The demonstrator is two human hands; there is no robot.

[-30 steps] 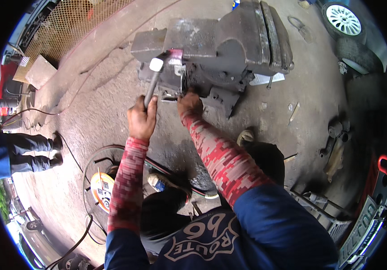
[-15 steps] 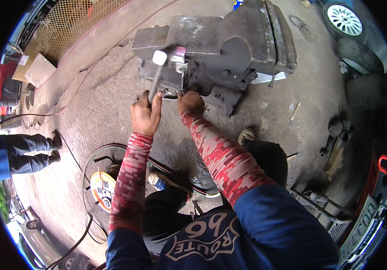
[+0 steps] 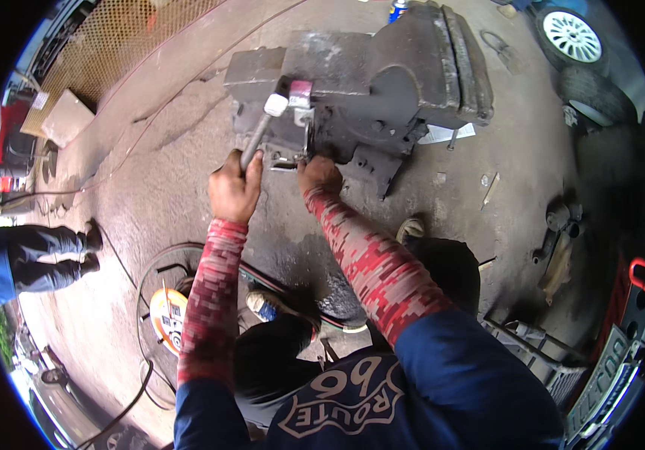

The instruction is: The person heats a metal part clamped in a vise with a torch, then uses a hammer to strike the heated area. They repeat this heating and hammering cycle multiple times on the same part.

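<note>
In front of me stands a large dark metal bench vise [image 3: 337,60]. My left hand [image 3: 234,189] is closed round the grey handle of a hammer [image 3: 257,141], whose pale head is over the near left side of the vise. My right hand [image 3: 320,177] is closed at a thin shiny metal piece [image 3: 308,139] that stands against the vise's near side. The fingertips grip its lower end; exactly what they pinch is partly hidden. Just above that piece, beside the hammer head, is a pink-red patch [image 3: 300,91] on the vise.
An orange-and-white disc-shaped thing [image 3: 169,319] lies among hoses at the lower left. Another person's legs [image 3: 45,259] are at the far left. Wheels [image 3: 573,35] lie at the upper right, with metal parts [image 3: 562,217] below. A vehicle's front with a red hook [image 3: 643,270] is at the right edge.
My left hand has shifted slightly left, while the hammer head has tilted right and a little nearer. My right hand keeps its place at the shiny piece. The whole view has shifted slightly.
</note>
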